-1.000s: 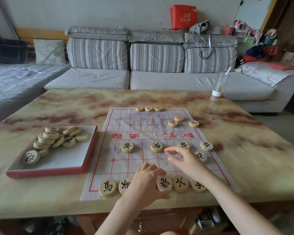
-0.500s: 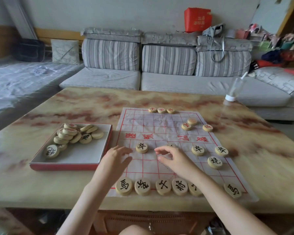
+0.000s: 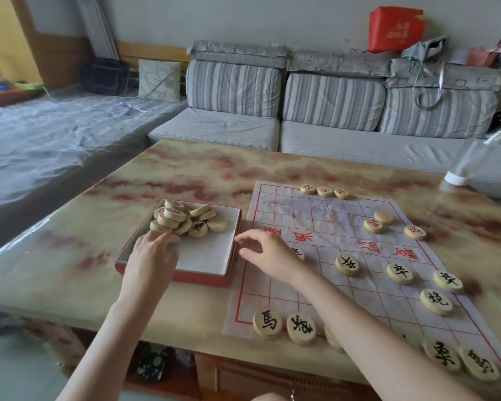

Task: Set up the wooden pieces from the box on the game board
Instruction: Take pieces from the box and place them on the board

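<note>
left hand [image 3: 154, 257] is down inside the box [image 3: 211, 256], fingers spread loose with the tips touching the near edge of the pile of wooden pieces [image 3: 185, 219]. looks like it's resting on a piece at the bottom of the heap, but i can't tell if it's actually got hold of one, the palm covers whatever's under it.

right hand [image 3: 268, 253] is just to the right of that, hovering over the left edge of the game board [image 3: 324, 224] right beside the box wall. fingers are curled and apart, nothing in them. one black-lettered piece [image 3: 298, 253] peeks out from behind the knuckles, mostly hidden.

further right of that hand there's a row of three black-marked pieces [image 3: 347, 265] on the board, with one more a bit nearer and out by the right side. nearer me, under the right forearm, the back row is partly laid out: two pieces left of the arm, two to the right, one half hidden by the arm. far side of the board has a few red-lettered pieces [image 3: 325, 191] along the edge and three more off to the right.

everything sits on a marbled table [image 3: 185, 172].
</note>
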`<state>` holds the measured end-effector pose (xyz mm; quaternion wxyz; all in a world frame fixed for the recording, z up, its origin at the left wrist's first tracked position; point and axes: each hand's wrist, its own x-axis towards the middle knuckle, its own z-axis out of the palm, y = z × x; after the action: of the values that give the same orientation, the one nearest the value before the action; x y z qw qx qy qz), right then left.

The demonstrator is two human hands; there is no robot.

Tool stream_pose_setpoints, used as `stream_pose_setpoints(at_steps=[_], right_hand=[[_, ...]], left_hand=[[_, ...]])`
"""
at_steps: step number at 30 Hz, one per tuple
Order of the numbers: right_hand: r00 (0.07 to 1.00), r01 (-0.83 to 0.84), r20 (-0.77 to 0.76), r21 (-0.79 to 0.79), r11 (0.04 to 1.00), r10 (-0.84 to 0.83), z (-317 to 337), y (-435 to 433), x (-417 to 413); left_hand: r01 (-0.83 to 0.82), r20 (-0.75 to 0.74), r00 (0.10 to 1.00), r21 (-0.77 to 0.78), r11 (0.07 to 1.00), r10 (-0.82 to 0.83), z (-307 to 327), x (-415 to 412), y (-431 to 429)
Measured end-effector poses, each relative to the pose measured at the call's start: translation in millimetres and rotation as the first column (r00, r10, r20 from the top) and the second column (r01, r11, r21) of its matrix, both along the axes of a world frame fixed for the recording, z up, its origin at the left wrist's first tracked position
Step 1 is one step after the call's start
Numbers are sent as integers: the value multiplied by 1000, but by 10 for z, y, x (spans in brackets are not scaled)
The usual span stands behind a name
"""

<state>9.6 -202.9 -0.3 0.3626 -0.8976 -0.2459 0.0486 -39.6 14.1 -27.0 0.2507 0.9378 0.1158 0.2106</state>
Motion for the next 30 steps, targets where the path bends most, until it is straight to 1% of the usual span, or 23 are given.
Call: stream_pose_setpoints(at_steps=[4, 6, 9, 13, 17, 19, 21, 23, 26, 30], right_hand=[[999, -35, 11, -89, 995, 36, -40, 366, 140], [998, -49, 41, -161, 986, 56, -85, 556, 238], [992, -58, 87, -294, 954, 88, -157, 799, 381], [991, -65, 88, -368, 928, 105, -231, 998, 528], [982, 4, 168, -483, 876, 89, -319, 1084, 567], [972, 34, 222, -440, 897, 72, -343, 1076, 560], [966, 18, 243, -394, 919, 85, -339, 1041, 529], [969, -17, 222, -369, 929, 106, -325, 992, 487], [982, -3, 177, -302, 953, 60, -310, 947, 426], [994, 12, 112, -230, 973, 14, -314, 938, 375]], left_hand=[[-125, -16, 992, 95, 988, 127, -59, 67, 301], [-163, -58, 984, 91, 982, 169, -84, 117, 394], [-166, -103, 979, 98, 981, 176, -140, 177, 450], [-182, -113, 974, 118, 976, 196, -158, 248, 469], [-183, -134, 971, 125, 975, 199, -142, 270, 491], [-171, -116, 977, 85, 982, 180, -134, 226, 485], [-137, -121, 983, 41, 990, 141, -119, 180, 470], [-123, -132, 984, -29, 992, 118, -84, 155, 450], [-118, -79, 991, -169, 979, 106, -31, 124, 381], [-93, -5, 995, -257, 962, 95, 13, 69, 255]])
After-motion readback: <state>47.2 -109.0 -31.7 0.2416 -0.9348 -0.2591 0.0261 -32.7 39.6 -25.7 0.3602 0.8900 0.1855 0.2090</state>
